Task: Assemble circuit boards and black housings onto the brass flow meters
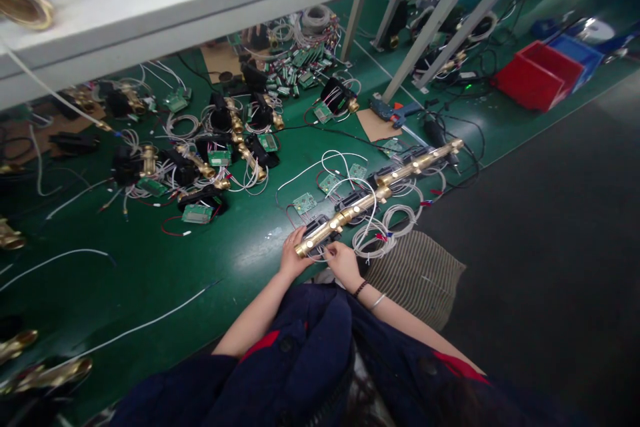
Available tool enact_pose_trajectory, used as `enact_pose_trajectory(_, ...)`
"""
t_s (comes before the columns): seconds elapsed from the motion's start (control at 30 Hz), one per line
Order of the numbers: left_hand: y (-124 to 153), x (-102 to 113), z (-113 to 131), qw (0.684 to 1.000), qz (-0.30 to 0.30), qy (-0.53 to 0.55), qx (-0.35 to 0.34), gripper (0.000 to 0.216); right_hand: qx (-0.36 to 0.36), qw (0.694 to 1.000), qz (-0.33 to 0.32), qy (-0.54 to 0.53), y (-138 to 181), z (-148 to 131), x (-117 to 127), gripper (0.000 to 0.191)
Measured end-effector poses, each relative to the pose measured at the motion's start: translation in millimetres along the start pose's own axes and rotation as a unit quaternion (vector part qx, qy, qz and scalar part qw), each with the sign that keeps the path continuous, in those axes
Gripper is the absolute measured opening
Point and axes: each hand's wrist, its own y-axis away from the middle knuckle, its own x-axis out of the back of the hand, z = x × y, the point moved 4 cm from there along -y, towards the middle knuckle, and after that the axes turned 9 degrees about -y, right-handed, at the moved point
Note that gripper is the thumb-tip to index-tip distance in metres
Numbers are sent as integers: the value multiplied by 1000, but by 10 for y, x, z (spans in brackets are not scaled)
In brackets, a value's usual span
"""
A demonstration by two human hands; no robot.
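Note:
A row of brass pipe fittings (351, 215) with black housings lies on the green bench top, end to end. At the near end, my left hand (294, 259) is closed around the nearest brass pipe fitting (314, 240) and its black housing. My right hand (345, 265) is pinched close against the near side of the same fitting, beside a thin grey cable; what its fingertips hold is hidden. A green circuit board (305, 203) lies just behind this housing, joined by thin wires. Coiled grey cables (373, 240) with red and blue ends rest right of my right hand.
More brass fittings with black housings (220, 113) crowd the bench at left. Behind them lie a pile of small circuit boards (305, 70) and a co-worker's hand (256, 35). A blue glue gun (395, 112), a red bin (537, 77) and a raised shelf (200, 20) stand farther off.

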Motion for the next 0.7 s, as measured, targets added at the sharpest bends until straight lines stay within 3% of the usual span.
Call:
enact_pose_trajectory(0.3,8,-23,26,1000,-7,11,15,90,-109,990,-53,-77,11,257,-32,22)
enact_pose_trajectory(0.5,56,-46,57,1000,-10,-18,14,97,-108,983,-36,-142,8,366,223,9)
enact_pose_trajectory(0.6,122,144,-89,999,8,-49,21,91,-101,979,-8,-178,22,406,459,12)
enact_pose_trajectory(0.7,176,620,-422,991,75,-91,67,68,-90,973,0,-214,12,406,684,26)
